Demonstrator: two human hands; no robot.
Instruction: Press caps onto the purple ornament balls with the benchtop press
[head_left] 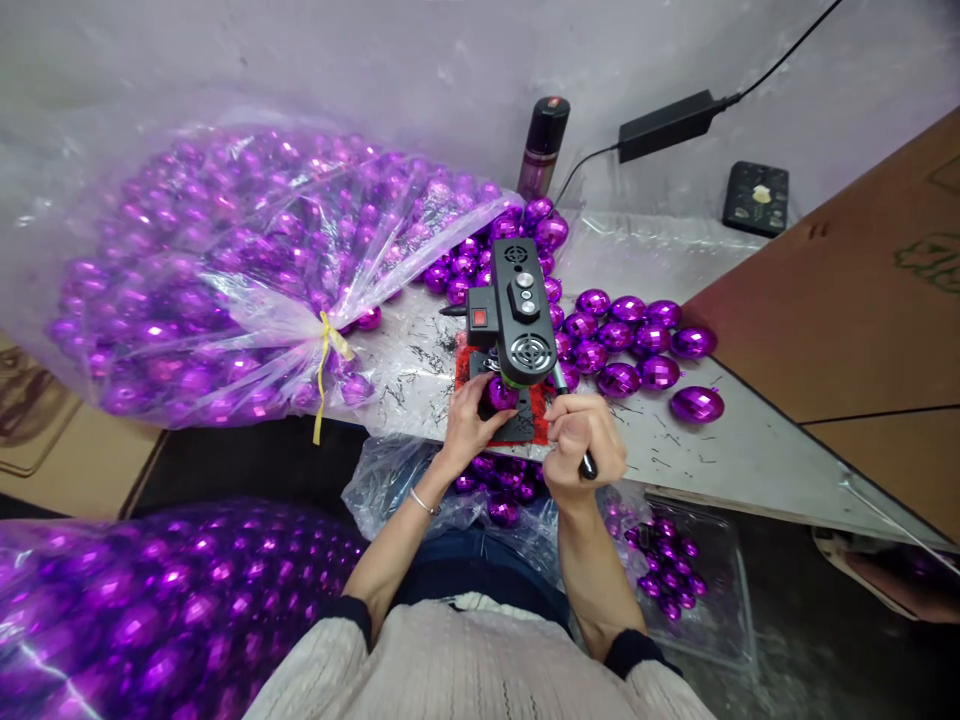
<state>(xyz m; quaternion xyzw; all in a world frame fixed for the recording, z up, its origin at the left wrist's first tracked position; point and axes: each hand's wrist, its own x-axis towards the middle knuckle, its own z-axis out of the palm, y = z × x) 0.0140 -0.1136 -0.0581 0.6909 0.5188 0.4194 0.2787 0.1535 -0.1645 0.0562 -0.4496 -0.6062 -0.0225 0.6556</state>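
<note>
A black hand-lever press with a red switch stands on a red mat at the table's front edge. My left hand pinches a shiny purple ball ornament under the press head, thumb and fingers on either side of it. Whether the head touches the ball I cannot tell. My right hand is wrapped round the press's lever, whose black end sticks out below the fist. Beside the press, to its right, lie several purple faceted ornaments.
A big clear bag of purple ornaments, tied with yellow ribbon, fills the left. Another full bag is below it. A spray can, a power adapter and a dark phone-like case sit behind. Cardboard borders the right. A plastic bin holds ornaments.
</note>
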